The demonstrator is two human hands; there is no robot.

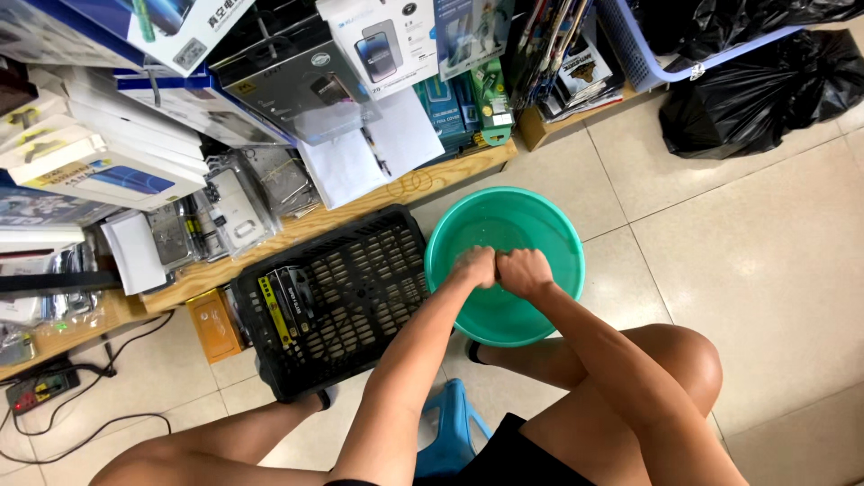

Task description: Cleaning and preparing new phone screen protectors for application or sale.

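A round green basin (549,220) with water stands on the tiled floor in front of me. Both hands are over it, fists pressed together knuckle to knuckle. My left hand (474,266) and my right hand (524,271) are clenched, and whatever they may grip is hidden inside the fingers. I sit on a low blue stool (447,432) with my knees spread on either side.
A black slotted plastic crate (351,297) lies left of the basin with a few flat packages in it. A wooden shelf (297,229) piled with boxes and packets runs along the left. Black bags (765,81) sit at top right. A power strip (40,389) and cables lie at lower left.
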